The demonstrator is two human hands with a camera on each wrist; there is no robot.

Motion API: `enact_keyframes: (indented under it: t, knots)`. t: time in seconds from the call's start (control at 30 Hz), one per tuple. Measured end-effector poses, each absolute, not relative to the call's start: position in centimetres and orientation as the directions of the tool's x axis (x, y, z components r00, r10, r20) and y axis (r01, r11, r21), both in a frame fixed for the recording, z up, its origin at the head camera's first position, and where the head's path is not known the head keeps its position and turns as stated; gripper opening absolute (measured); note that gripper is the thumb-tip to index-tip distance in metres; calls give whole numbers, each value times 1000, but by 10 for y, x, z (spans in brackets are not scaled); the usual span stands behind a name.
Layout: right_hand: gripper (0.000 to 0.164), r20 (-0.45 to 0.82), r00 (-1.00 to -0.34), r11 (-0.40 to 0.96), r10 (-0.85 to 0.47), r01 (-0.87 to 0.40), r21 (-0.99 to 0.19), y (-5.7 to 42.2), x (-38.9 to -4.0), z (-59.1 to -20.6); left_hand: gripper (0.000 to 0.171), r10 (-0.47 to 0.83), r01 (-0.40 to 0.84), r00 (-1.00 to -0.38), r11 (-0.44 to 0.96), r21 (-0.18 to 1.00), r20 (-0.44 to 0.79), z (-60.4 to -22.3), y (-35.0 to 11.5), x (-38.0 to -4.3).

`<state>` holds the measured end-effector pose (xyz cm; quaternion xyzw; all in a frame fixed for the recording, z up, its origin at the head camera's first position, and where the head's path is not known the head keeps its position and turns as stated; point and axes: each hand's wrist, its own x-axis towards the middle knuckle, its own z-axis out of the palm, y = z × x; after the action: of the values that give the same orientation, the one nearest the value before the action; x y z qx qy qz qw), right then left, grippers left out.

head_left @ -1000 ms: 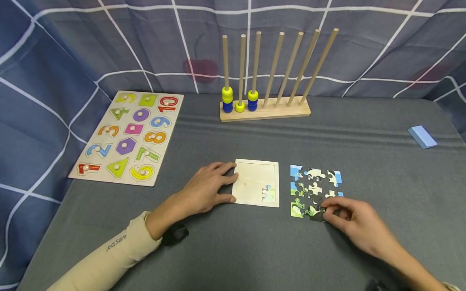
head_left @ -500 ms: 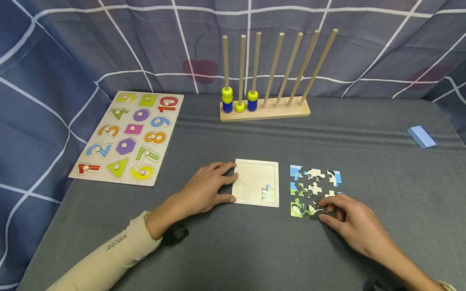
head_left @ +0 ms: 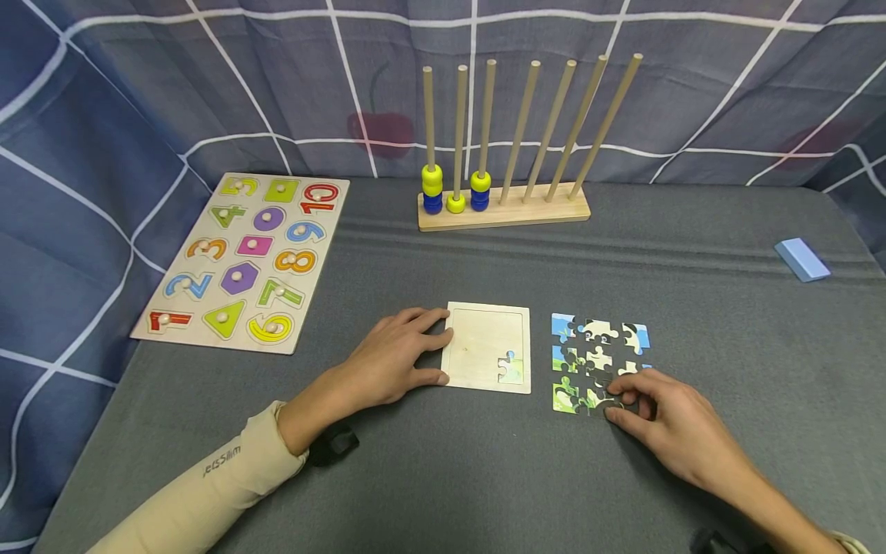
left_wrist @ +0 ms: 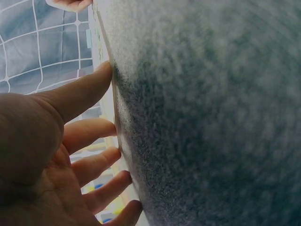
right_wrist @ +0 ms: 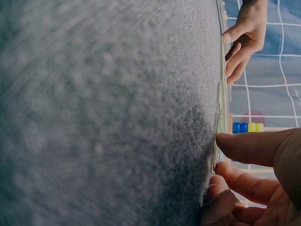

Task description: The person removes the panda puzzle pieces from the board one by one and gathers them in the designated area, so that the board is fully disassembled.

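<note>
A square wooden puzzle tray (head_left: 477,346) lies in the middle of the table, with one jigsaw piece (head_left: 512,369) in its lower right corner. Against the tray's left edge rest the fingertips and thumb of my left hand (head_left: 388,365), fingers fairly straight; the left wrist view shows them along that edge. Right of the tray, several panda jigsaw pieces (head_left: 564,392) lie spread in rows. My right hand (head_left: 681,427) pinches a jigsaw piece (head_left: 597,398) in the nearest row between thumb and forefinger, low at the table. This hand partly hides the pieces at the lower right.
A number-and-shape peg board (head_left: 238,261) lies at the left. Behind the tray stands a wooden bead rack (head_left: 505,217) with tall pegs and some yellow and blue beads. A light blue block (head_left: 803,260) lies far right. A checked curtain (head_left: 291,77) encloses the back.
My right hand has shifted slightly left over the nearest row of pieces, then stayed almost still. The left hand and the tray hold their place.
</note>
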<state>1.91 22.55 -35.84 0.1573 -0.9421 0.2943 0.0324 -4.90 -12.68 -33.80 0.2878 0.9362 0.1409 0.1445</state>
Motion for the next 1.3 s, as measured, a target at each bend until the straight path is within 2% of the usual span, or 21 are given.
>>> enact_keyframes:
  t: [0.27, 0.57, 0.77, 1.0, 1.3]
  knots:
    - [29, 180, -944, 759, -276, -329, -562, 225, 19, -359, 65, 579, 497, -791, 797, 342, -199, -337, -126, -49]
    - [32, 245, -923, 676, -298, -385, -628, 207, 18, -347, 65, 575, 493, -789, 802, 336, -215, -336, -126, -48]
    - [27, 172, -913, 612, -370, -379, -694, 180, 5, -344, 65, 575, 493, -789, 802, 336, -215, -336, -127, -48]
    - [25, 60, -890, 599, -453, -353, -718, 150, -17, -348, 65, 586, 504, -785, 793, 341, -202, -337, -127, -48]
    - [33, -39, -885, 727, -464, -355, -588, 126, -29, -348, 66, 592, 514, -776, 794, 325, -217, -335, -128, -48]
